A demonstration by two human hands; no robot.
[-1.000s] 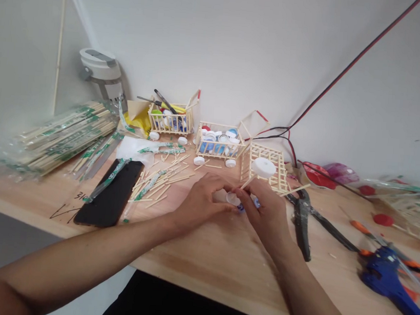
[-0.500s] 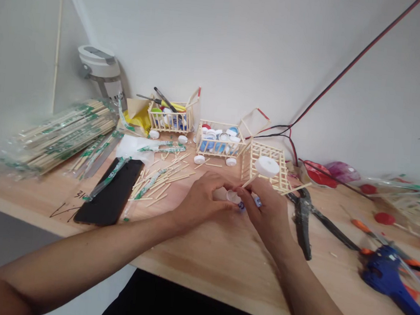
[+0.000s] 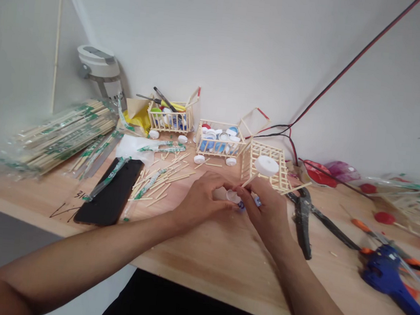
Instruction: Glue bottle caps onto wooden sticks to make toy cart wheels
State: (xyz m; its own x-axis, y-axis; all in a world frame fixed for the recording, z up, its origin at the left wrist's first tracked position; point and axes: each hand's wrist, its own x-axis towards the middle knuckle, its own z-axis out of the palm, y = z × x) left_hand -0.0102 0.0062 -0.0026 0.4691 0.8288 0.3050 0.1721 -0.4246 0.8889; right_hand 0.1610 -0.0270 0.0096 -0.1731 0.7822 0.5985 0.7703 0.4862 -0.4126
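Observation:
My left hand (image 3: pixel 201 201) and my right hand (image 3: pixel 267 211) meet over the middle of the wooden table (image 3: pixel 201 255). Between their pinched fingertips sits a small white bottle cap (image 3: pixel 233 196). My right hand also grips a thin wooden stick (image 3: pixel 248 181) that rises to a second white cap (image 3: pixel 266 166) at its far end. Something blue shows under my right fingers; I cannot make it out. Just behind the hands stands a small open frame of sticks (image 3: pixel 266 165).
Two stick carts filled with caps (image 3: pixel 219 141) (image 3: pixel 171 117) stand at the back. Loose sticks (image 3: pixel 160 177), a black phone (image 3: pixel 113 193) and wrapped chopstick bundles (image 3: pixel 61 134) lie left. Pliers (image 3: pixel 302 219), a blue glue gun (image 3: pixel 390 278) and red caps (image 3: pixel 383 219) lie right.
The view has shifted slightly. Both hands stay pinched on the cap and stick in the same place.

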